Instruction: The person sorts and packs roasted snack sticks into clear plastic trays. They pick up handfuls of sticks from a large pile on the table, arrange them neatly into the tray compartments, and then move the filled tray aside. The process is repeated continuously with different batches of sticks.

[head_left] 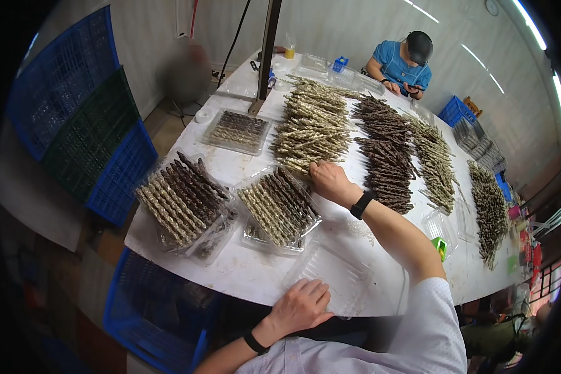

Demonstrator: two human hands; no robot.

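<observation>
My right hand (335, 182) reaches to the near end of a pile of pale, knobbly sticks (315, 121). Its fingers are bent together on the lowest sticks, and the fingertips are partly hidden. Near the table's front edge, my left hand (300, 303) curls its fingers over the left side of a clear plastic tray (343, 274) with nothing in it. Just left of my right hand stands a filled tray (277, 209), with pale sticks on one side and dark brown ones on the other. Dark brown sticks (385, 153) lie in a heap to the right.
More filled trays (184, 206) are stacked at the left, with another tray (237, 131) behind. A dark metal post (267, 59) rises from the table (230, 280). Further stick heaps (489, 212) lie right. A person (405, 62) sits at the far side. Blue crates (153, 305) stand below.
</observation>
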